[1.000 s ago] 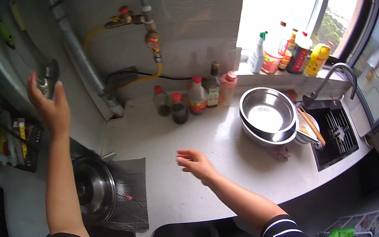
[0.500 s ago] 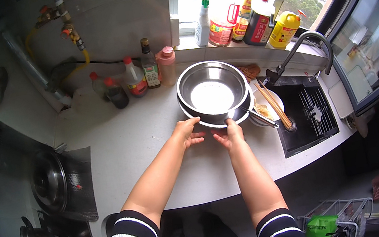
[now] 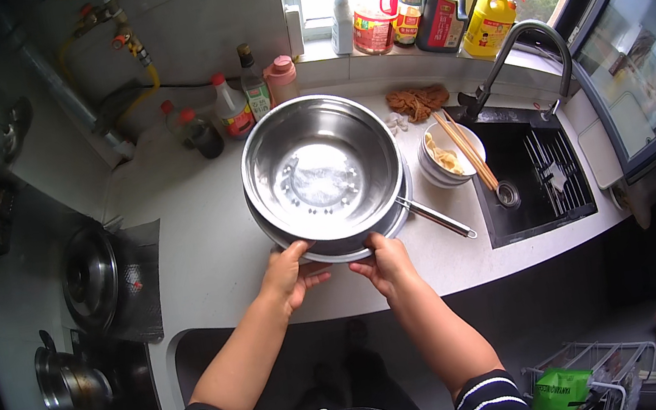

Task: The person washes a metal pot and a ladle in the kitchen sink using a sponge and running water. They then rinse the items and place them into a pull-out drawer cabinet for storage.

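Note:
A wide stainless steel basin (image 3: 321, 173) sits on top of another metal basin (image 3: 361, 249), whose rim shows below it. My left hand (image 3: 288, 278) grips the lower basin's near rim, thumb on top and fingers underneath. A little to the right, my right hand (image 3: 387, 262) holds that same rim in the same way. From between the two basins a metal handle (image 3: 440, 220) sticks out to the right; the rest of that utensil is hidden. The upper basin looks empty apart from bright reflections and dots on its bottom.
Right of the basins stand stacked bowls (image 3: 445, 173) with pale food and chopsticks (image 3: 469, 150), beside a black sink (image 3: 531, 216) and dark faucet (image 3: 526, 45). A brown cloth (image 3: 417, 103) and several bottles (image 3: 234, 110) line the back. A lidded pot (image 3: 91, 277) is at left.
Both hands have brought the stacked basins left and closer to me. More of the metal handle shows, and the bowls and brown cloth are less covered. The view has shifted slightly.

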A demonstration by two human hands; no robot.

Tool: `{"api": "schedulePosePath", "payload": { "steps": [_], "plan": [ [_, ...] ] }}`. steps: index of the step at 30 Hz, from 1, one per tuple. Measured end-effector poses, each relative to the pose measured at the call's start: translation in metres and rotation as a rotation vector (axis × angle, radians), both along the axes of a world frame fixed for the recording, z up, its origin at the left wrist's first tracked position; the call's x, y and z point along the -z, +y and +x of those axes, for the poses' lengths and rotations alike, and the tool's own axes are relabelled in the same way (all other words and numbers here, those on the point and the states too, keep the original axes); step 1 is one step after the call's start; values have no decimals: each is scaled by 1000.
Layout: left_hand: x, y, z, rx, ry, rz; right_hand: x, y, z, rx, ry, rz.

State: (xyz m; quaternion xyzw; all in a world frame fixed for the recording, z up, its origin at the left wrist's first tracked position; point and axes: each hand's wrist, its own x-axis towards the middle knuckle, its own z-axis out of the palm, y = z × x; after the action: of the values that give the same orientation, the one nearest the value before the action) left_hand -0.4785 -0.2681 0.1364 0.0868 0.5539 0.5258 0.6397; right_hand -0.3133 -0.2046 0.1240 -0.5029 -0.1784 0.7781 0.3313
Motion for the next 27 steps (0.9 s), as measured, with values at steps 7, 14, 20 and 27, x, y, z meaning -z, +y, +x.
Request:
{"api": "schedulePosePath", "payload": {
  "steps": [7, 14, 20, 27],
  "plan": [
    [6, -144, 38, 171, -36, -45, -4, -155, 59, 21, -137, 2],
    [30, -245, 105, 367, -161, -66, 12, -280, 137, 167, -223, -90],
    [45, -229, 145, 439, -159, -93, 14, -282, 180, 214, -294, -119],
    [64, -147, 176, 260, -116, -12, 23, -177, 205, 93, -328, 44]
  ]
}}
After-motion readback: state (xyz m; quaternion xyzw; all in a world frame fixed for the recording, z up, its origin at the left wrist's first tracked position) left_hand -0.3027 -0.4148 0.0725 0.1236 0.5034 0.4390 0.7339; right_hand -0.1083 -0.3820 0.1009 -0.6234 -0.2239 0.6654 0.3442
